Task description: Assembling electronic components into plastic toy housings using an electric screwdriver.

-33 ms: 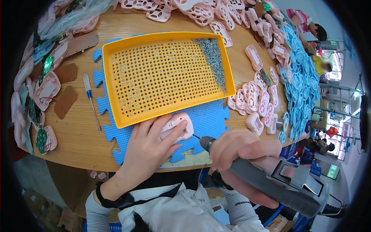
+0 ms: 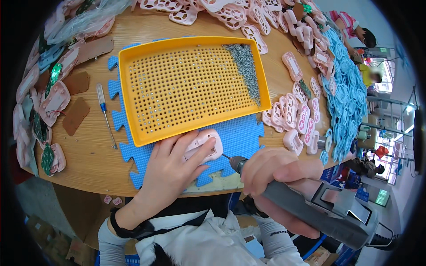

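My left hand [image 2: 171, 166] presses a small pink plastic casing [image 2: 216, 144] down on the blue foam mat [image 2: 242, 133]. Its fingers lie over the casing and hide much of it; a recess and a small hole show between them. Wrapped round a dark grey electric screwdriver [image 2: 319, 215] is my right hand [image 2: 282, 175]. The thin bit points left, its tip close by the casing's right edge; whether it touches I cannot tell. Just beyond the casing lies a yellow perforated tray [image 2: 133, 138], with screws in many holes and loose silver screws [image 2: 244, 68] heaped at its right end.
A hand screwdriver [image 2: 104, 113] with a blue and clear handle lies left of the mat. Brown boards [image 2: 76, 116] and pink casings [image 2: 55, 102] crowd the left. Pink parts [image 2: 290, 108] and a heap of light-blue parts [image 2: 344, 88] fill the right. Other people are in the background.
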Demonstrator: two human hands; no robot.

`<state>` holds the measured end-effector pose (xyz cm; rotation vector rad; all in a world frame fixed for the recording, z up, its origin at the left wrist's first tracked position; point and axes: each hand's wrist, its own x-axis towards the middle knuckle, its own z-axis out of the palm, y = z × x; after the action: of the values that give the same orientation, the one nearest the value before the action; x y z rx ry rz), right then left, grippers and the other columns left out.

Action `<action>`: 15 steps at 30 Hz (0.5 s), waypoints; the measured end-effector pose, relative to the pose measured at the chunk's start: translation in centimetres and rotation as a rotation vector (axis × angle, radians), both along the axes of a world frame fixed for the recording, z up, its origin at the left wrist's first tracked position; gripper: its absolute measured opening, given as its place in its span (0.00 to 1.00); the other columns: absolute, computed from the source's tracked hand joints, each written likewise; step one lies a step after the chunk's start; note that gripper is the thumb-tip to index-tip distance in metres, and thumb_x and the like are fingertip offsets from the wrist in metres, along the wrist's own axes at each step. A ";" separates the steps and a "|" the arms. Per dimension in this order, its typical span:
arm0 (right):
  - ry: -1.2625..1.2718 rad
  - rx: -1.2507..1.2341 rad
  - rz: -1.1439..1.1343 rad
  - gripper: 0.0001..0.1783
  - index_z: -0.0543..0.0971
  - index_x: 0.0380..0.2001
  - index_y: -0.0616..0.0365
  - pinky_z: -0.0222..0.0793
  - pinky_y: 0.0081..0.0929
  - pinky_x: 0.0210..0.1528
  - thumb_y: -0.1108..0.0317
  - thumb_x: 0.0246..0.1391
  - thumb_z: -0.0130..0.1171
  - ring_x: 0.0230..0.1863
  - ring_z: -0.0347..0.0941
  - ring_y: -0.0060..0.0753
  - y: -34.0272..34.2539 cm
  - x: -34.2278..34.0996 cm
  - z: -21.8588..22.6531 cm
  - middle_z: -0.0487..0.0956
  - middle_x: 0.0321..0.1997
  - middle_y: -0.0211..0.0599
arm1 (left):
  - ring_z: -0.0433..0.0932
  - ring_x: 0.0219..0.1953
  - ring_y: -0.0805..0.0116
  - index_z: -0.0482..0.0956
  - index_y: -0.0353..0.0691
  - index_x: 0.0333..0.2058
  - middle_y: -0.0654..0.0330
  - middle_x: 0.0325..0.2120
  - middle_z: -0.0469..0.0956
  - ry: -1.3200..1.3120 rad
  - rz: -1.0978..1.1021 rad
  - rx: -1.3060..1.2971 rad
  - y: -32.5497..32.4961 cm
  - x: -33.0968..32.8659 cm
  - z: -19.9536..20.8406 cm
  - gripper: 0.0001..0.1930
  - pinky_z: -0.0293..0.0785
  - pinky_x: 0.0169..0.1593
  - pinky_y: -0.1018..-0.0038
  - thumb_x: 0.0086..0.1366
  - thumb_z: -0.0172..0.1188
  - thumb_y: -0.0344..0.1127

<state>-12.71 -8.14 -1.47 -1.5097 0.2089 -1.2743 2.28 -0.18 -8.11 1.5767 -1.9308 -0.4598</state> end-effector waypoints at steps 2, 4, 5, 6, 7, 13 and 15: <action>0.031 0.014 0.009 0.25 0.67 0.37 0.67 0.65 0.26 0.17 0.52 0.53 0.57 0.15 0.68 0.34 0.0 0.1 0.2 0.71 0.16 0.41 | 0.67 0.49 0.58 0.74 0.47 0.50 0.56 0.48 0.69 0.014 0.006 -0.003 0.1 0.0 0.0 0.29 0.66 0.49 0.64 0.45 0.67 0.36; 0.084 0.037 0.020 0.18 0.67 0.35 0.67 0.64 0.25 0.17 0.60 0.55 0.56 0.14 0.68 0.33 0.1 0.2 0.3 0.71 0.16 0.40 | 0.67 0.48 0.58 0.74 0.47 0.50 0.56 0.48 0.69 0.034 0.017 -0.003 0.3 0.0 -0.4 0.28 0.67 0.48 0.64 0.45 0.66 0.36; 0.110 0.051 0.024 0.15 0.67 0.34 0.67 0.64 0.25 0.17 0.63 0.56 0.55 0.15 0.68 0.33 0.2 0.2 0.3 0.71 0.16 0.40 | 0.68 0.47 0.58 0.74 0.47 0.50 0.57 0.47 0.69 0.036 0.018 -0.012 0.4 0.0 -0.5 0.28 0.67 0.47 0.65 0.45 0.66 0.35; 0.135 0.061 0.032 0.15 0.68 0.33 0.67 0.64 0.25 0.17 0.64 0.56 0.55 0.15 0.68 0.32 0.1 0.1 0.4 0.71 0.16 0.40 | 0.68 0.47 0.59 0.74 0.47 0.50 0.57 0.47 0.69 0.038 0.018 -0.027 0.3 0.0 -0.4 0.28 0.67 0.47 0.65 0.45 0.66 0.35; 0.158 0.072 0.040 0.14 0.68 0.32 0.66 0.64 0.25 0.17 0.64 0.56 0.55 0.15 0.68 0.32 0.1 0.0 0.4 0.71 0.16 0.39 | 0.68 0.46 0.59 0.74 0.46 0.49 0.57 0.47 0.69 0.039 0.018 -0.042 0.3 -0.1 -0.4 0.28 0.67 0.46 0.65 0.45 0.66 0.35; 0.191 0.067 0.237 0.20 0.70 0.29 0.65 0.64 0.24 0.19 0.55 0.56 0.55 0.17 0.68 0.29 -1.7 0.0 0.7 0.73 0.16 0.37 | 0.68 0.44 0.59 0.74 0.46 0.49 0.57 0.45 0.70 0.056 0.004 -0.062 0.2 0.3 -0.1 0.27 0.67 0.45 0.66 0.46 0.66 0.35; 0.175 0.043 0.333 0.27 0.69 0.30 0.65 0.64 0.23 0.18 0.45 0.52 0.54 0.17 0.69 0.29 -2.8 -0.2 0.9 0.73 0.16 0.37 | 0.68 0.43 0.59 0.74 0.46 0.49 0.57 0.45 0.70 0.038 -0.006 -0.073 0.2 0.2 -0.1 0.26 0.67 0.45 0.66 0.47 0.66 0.36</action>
<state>-12.91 -10.92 -0.55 -1.5451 0.0910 -0.8704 2.53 -0.02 -8.24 1.5057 -1.9024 -0.4140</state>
